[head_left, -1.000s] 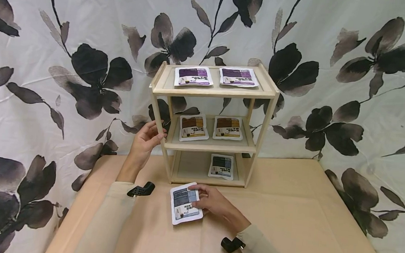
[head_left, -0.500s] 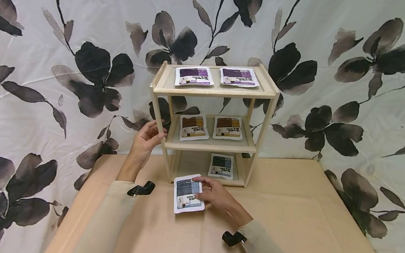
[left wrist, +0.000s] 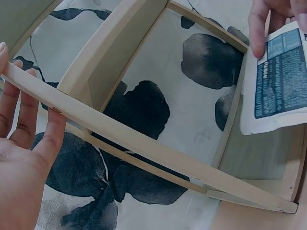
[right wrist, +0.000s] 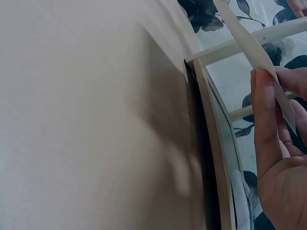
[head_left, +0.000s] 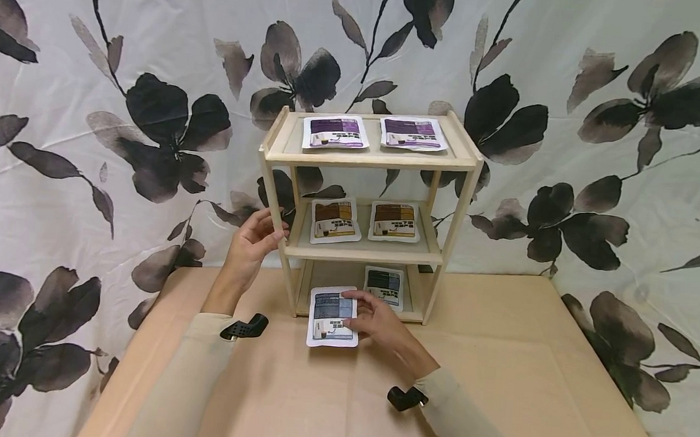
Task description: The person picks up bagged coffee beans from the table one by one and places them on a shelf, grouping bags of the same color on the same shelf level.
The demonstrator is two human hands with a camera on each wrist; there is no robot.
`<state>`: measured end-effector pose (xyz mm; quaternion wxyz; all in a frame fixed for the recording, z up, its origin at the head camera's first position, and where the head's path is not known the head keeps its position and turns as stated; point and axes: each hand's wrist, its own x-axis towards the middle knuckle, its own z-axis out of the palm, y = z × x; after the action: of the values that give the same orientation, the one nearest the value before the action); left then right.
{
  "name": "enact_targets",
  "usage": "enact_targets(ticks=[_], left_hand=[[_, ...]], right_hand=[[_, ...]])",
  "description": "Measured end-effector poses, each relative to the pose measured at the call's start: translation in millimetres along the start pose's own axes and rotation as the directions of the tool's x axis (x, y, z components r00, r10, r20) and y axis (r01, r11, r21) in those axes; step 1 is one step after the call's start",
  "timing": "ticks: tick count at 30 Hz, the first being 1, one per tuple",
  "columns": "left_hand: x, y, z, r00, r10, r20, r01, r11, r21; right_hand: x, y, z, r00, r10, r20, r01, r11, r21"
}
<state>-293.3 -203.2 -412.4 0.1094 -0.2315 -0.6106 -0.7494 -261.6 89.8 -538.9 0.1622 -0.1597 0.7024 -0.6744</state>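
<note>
My left hand (head_left: pixel 245 255) holds the left front post of a small three-tier wooden shelf (head_left: pixel 364 254); in the left wrist view its fingers pass behind the post (left wrist: pixel 120 125). My right hand (head_left: pixel 386 325) pinches a flat white pouch with a blue-grey label (head_left: pixel 324 330) by its right edge. Raised over the table, that pouch overlaps the front left of the bottom tier in the head view. Edge-on in the right wrist view, the pouch (right wrist: pixel 247 43) sits between thumb and fingers. A similar blue-grey pouch (head_left: pixel 384 284) lies on the bottom tier's right side, partly behind my right fingers.
Two purple-label pouches, left (head_left: pixel 335 132) and right (head_left: pixel 413 134), lie on the top tier. The middle tier bears two brown-and-yellow pouches, left (head_left: pixel 334 221) and right (head_left: pixel 394 222). A floral cloth (head_left: pixel 603 218) hangs behind the tan table (head_left: pixel 501 340).
My right hand has carried the blue-grey pouch forward and slightly right, toward the bottom tier, and the pouch has turned straighter. My left hand stays on the post.
</note>
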Motion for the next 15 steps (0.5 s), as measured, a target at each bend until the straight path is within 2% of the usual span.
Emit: enact_targets(ticks=[7, 15], left_hand=[[-0.6, -1.6, -0.4, 1.000, -0.008, -0.002, 0.008, 1.000, -0.001], [0.7, -1.6, -0.9, 1.000, -0.008, -0.007, 0.008, 1.000, 0.008]], right_hand=[[10, -3, -5.5, 0.999, -0.034, 0.004, 0.034, 0.999, -0.007], [25, -6, -10.2, 0.997, -0.075, -0.031, 0.073, 0.996, -0.041]])
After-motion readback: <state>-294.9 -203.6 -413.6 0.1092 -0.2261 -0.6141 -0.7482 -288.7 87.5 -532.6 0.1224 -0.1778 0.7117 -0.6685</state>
